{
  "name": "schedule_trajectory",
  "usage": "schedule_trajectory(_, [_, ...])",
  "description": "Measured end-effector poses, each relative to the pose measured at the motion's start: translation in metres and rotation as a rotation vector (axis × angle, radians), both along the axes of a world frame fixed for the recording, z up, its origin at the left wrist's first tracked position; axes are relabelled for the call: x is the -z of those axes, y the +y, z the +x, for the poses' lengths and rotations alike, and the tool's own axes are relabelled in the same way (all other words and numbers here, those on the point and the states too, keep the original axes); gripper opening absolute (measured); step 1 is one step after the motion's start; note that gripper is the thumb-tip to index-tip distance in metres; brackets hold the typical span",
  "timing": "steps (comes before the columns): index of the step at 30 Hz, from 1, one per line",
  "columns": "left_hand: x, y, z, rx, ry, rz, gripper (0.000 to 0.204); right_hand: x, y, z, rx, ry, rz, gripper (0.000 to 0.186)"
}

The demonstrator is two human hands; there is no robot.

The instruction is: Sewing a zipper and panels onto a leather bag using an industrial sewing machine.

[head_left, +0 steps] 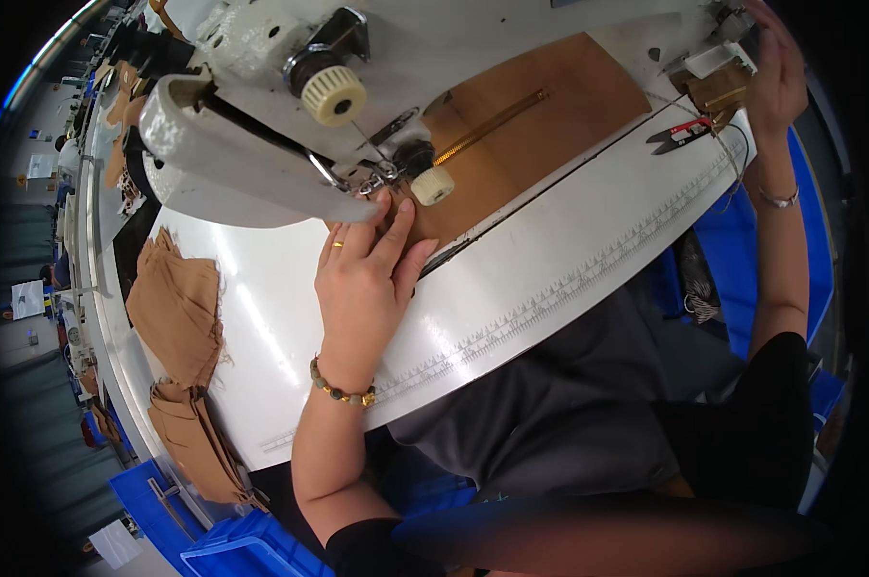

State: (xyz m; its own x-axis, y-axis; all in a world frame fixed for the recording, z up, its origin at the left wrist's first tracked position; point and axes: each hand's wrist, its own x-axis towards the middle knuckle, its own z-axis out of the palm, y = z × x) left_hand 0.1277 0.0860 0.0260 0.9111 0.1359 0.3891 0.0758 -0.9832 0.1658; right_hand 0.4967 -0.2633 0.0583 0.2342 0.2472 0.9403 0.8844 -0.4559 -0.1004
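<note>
My left hand (362, 274) lies on a brown fabric piece (569, 87), fingertips close to the presser foot (382, 178) of a white sewing machine (233, 154). Its thumb is apart from its fingers, and they press down without wrapping round anything. A brass-coloured zipper (492, 125) runs along the fabric to the right of the needle. Over at the far right my right hand (779, 87) is raised beside the machine's end, fingers stretched out. What its fingertips touch is hard to make out at the picture's dark rim.
Thread snips (682, 137) with a red handle lie at the table's right. Two stacks of brown fabric, an upper one (177, 308) and a lower one (196, 442), rest at the left. A printed ruler (540, 303) follows the near edge. Blue bins (252, 548) stand below.
</note>
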Motion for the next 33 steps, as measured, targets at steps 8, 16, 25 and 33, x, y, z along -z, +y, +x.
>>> schedule_trajectory(8, [-0.003, -0.002, 0.0, -0.013, 0.025, -0.019, 0.04, 0.033, 0.19, -0.165, -0.761, 0.041, -0.774, 0.021])
schedule_trajectory(16, [0.001, 0.002, 0.002, -0.009, 0.033, -0.013, 0.039, 0.059, 0.21, -0.17, -0.765, 0.122, -0.699, 0.019])
schedule_trajectory(25, [0.0, 0.006, 0.005, -0.024, 0.049, 0.014, 0.038, 0.06, 0.215, -0.167, -0.739, 0.089, -0.725, 0.019])
schedule_trajectory(33, [-0.003, 0.003, 0.006, -0.069, 0.091, -0.058, 0.035, 0.061, 0.216, -0.166, -0.749, 0.115, -0.72, 0.019])
